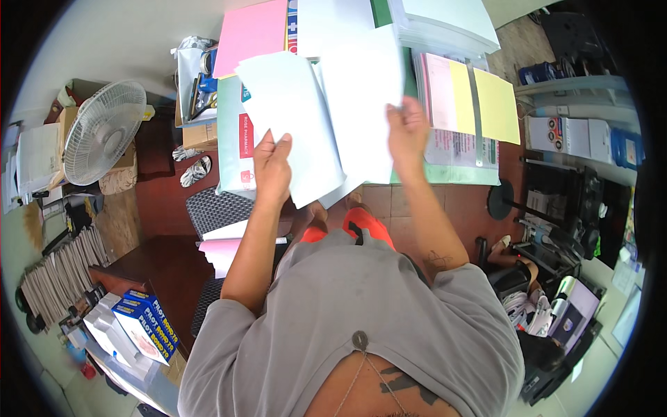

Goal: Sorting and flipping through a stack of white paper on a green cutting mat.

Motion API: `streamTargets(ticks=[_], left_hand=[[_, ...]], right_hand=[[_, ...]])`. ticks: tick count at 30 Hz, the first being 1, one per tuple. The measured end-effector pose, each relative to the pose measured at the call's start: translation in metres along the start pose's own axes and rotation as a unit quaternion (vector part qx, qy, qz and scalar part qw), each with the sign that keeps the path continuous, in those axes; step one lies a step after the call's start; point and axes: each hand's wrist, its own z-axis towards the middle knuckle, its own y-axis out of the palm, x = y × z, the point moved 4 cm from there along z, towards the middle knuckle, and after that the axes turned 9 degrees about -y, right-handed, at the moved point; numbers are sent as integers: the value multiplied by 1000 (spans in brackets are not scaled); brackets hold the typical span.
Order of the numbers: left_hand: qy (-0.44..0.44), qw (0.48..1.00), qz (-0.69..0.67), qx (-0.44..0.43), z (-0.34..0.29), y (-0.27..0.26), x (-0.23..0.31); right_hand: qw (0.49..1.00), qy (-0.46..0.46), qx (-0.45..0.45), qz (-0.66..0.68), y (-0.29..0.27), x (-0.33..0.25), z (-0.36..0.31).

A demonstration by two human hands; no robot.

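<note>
My left hand (272, 167) grips a stack of white paper sheets (292, 118) by its lower edge, held up in front of me. My right hand (408, 128) pinches another white sheet (365, 97) at its right edge, just beside the first stack and overlapping it. Behind the sheets lie a pink sheet (251, 35), a yellow sheet (496, 104) and a pink-and-yellow printed form (451, 97) on a green surface (445, 174). My grey shirt fills the lower middle of the view.
A white desk fan (103, 132) stands at the left by cardboard boxes. Blue and white boxes (146, 326) sit on a brown desk at lower left. A black mesh chair (215, 212) holds pink paper. Printers and office gear (563, 208) crowd the right.
</note>
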Motion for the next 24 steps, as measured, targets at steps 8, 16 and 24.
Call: streamTargets(ticks=[8, 16, 24], left_hand=[[72, 993, 89, -26, -5, 1, 6], [113, 976, 145, -120, -18, 46, 7], [124, 973, 84, -178, -9, 34, 2]], right_hand=[[983, -56, -171, -43, 6, -61, -2], [971, 61, -221, 67, 51, -64, -32], [962, 88, -244, 91, 47, -58, -31]])
